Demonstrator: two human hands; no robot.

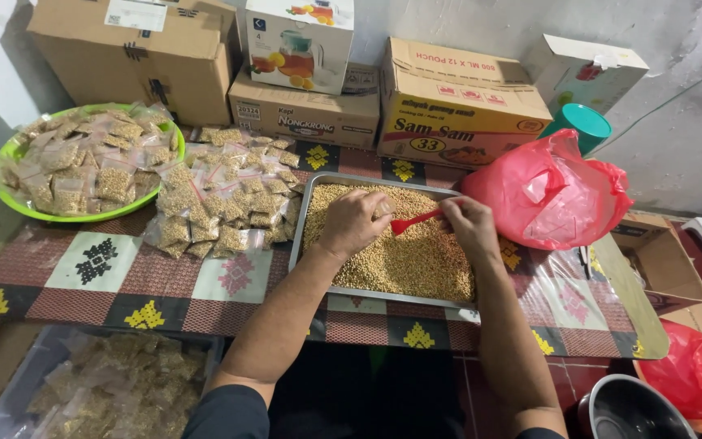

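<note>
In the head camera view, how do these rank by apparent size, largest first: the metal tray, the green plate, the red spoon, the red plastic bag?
1. metal tray
2. green plate and red plastic bag: look similar, so unranked
3. red spoon, held by the right hand

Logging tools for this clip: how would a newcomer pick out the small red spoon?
Find the rectangular metal tray of tan grains at the patterned table's centre. Over it, the right hand pinches a small red plastic spoon, the only red thing inside the tray.

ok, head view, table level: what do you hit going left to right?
Green bowl of filled packets → loose pile of packets → metal tray of seeds → red plastic bag → open cardboard box.
</note>
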